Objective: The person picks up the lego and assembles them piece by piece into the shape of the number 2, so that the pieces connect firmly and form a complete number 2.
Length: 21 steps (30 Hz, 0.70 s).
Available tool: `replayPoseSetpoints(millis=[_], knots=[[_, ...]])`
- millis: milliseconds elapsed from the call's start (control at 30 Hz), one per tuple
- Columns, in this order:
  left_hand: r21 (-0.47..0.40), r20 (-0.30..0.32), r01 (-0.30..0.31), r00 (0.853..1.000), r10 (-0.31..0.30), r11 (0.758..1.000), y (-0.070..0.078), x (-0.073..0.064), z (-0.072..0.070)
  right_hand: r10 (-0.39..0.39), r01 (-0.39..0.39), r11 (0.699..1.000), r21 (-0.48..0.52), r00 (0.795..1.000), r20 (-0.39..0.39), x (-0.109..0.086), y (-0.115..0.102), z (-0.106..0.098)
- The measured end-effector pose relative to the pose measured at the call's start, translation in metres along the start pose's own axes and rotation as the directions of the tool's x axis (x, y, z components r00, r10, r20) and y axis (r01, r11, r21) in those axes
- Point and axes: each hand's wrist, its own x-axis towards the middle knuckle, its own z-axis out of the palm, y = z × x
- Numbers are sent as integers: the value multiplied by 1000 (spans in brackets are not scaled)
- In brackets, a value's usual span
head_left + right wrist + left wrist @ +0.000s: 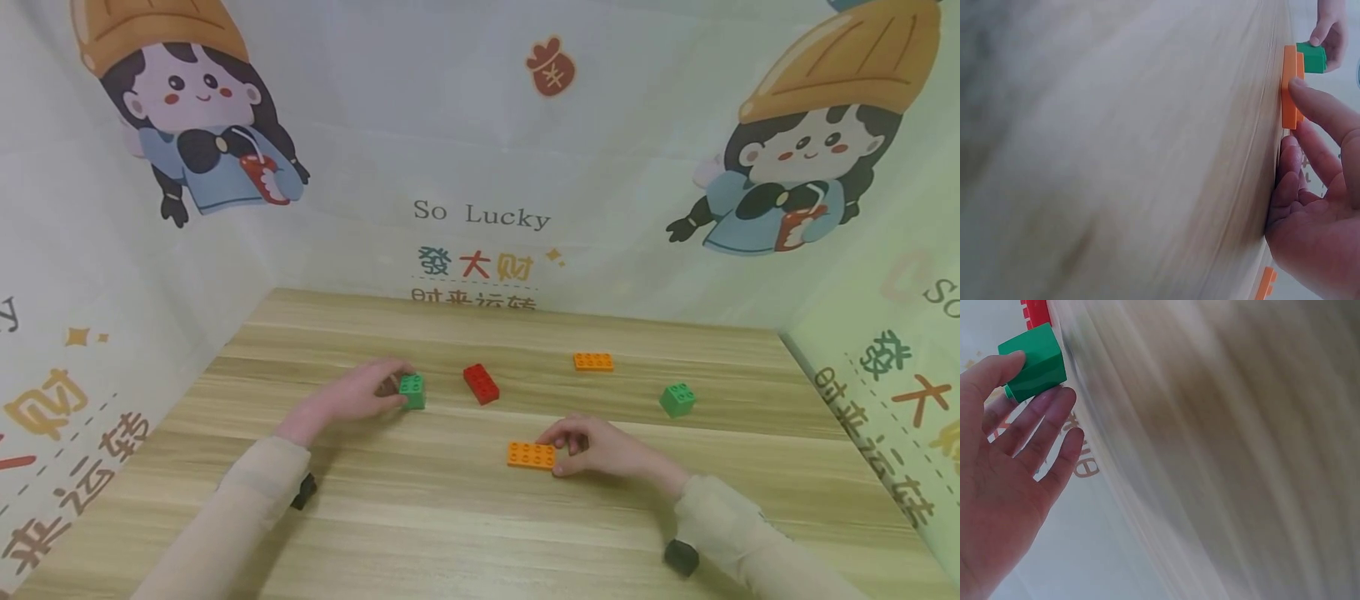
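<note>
My left hand (365, 390) pinches a green toy brick (412, 391) between thumb and fingers, its studs facing up in the head view. In the left wrist view the thumb lies on one side of the green brick (1035, 362) and fingertips on the other. Nearer me, my right hand (600, 447) holds the right end of a flat orange brick (531, 455) with thumb and fingers. The right wrist view shows the thumb against the side of this orange brick (1290, 94), the other fingers curled beneath the palm.
A red brick (481, 384) lies just right of the left hand. Farther back is a second flat orange brick (593, 362), and a second green brick (678, 400) stands at the right. Printed cloth walls (360, 167) border the wooden table (420, 533) at the back and sides.
</note>
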Motion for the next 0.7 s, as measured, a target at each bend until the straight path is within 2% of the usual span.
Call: replayPoseSetpoints(millis=[167,467,700], knots=[[-10,-14,-25,1000,25,1000,6,1,1,4,-4,1000,5,1000,-7,1,0,0],[-10,-13,-33,999,33,999,20,5,4,0,0,1000,16,1000,-18,0,-3,1],[-65,-9,-45,999,44,997,28,13,12,6,-5,999,33,999,-44,0,-6,3]])
